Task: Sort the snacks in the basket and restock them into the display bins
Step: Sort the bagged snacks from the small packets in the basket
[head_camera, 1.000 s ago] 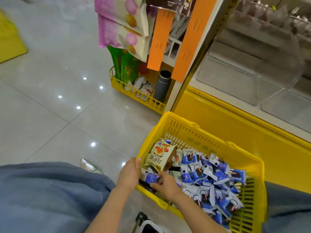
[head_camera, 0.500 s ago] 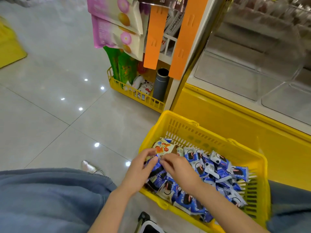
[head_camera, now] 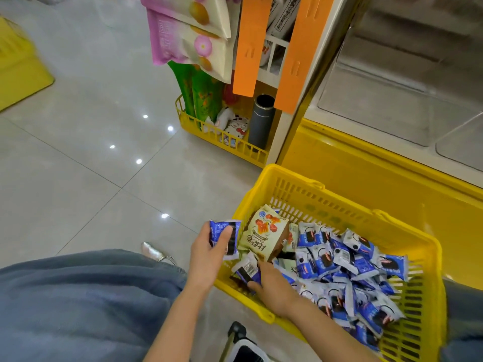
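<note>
Left hand [head_camera: 205, 254]: raised just outside the basket's left wall, fingers and thumb pinching a small stack of blue packets [head_camera: 220, 226].
Stack count: one packet is plain, and a second seems to sit behind it; I cannot tell if there are more.
Cream bag [head_camera: 264, 235]: one, propped against the basket's near-left corner, unlike the blue packets.
Right hand [head_camera: 273, 288]: inside the basket, fingers curled round one more blue packet [head_camera: 247, 270].
Step in hand: likely gathering matching blue packets; pass each one to the left-hand stack squared up, and leave the cream bag out.
Blue pile [head_camera: 350, 267]: well over a dozen, overlapping, too many to count exactly.
Basket [head_camera: 339, 202]: one, yellow, on the floor.
Display bins [head_camera: 386, 105]: clear, above and to the right; two compartments show.
</note>
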`<state>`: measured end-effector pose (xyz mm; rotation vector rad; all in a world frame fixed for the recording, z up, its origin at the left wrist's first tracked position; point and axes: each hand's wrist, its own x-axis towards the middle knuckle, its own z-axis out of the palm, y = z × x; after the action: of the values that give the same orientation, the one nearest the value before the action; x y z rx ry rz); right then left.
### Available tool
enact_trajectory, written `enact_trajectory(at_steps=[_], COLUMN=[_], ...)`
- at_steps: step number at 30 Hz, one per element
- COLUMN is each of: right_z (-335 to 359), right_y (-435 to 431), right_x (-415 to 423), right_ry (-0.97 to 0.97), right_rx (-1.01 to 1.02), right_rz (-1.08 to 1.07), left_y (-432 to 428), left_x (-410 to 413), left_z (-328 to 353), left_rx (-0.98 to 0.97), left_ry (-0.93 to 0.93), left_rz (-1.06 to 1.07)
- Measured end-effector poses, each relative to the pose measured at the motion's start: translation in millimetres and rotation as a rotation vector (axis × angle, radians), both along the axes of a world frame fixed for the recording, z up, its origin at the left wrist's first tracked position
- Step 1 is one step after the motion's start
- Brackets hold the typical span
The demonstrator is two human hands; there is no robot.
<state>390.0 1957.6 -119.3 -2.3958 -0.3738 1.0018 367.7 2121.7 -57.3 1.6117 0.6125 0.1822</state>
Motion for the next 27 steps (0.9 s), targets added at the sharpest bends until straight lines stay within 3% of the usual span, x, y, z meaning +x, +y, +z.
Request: enact_trajectory(at_steps=[6, 11, 18, 23, 27], right_z=[-1, -5, 9, 37, 57], right_y=[10, 17, -3, -75, -144], right_x=[4, -6, 14, 32, 49], right_ry=[-0.003, 0.054, 0.176, 0.187, -0.020], right_rx=[-0.070, 0.018, 0.155, 0.269, 0.190], right_rz=[0.027, -0.052, -0.096, -0.311, -0.628], left_y=[-12, -26, -19, -50, -122], left_x=[2, -1, -2, 10, 30], left_z=[-4, -2, 4, 5, -5], left_rx=[0.003, -0.140, -0.080, -0.105, -0.022], left_ry=[0.012, -0.007, 0.018, 0.060, 0.190], left_rz=[-0.069, -0.129, -0.090, -0.078, -0.349])
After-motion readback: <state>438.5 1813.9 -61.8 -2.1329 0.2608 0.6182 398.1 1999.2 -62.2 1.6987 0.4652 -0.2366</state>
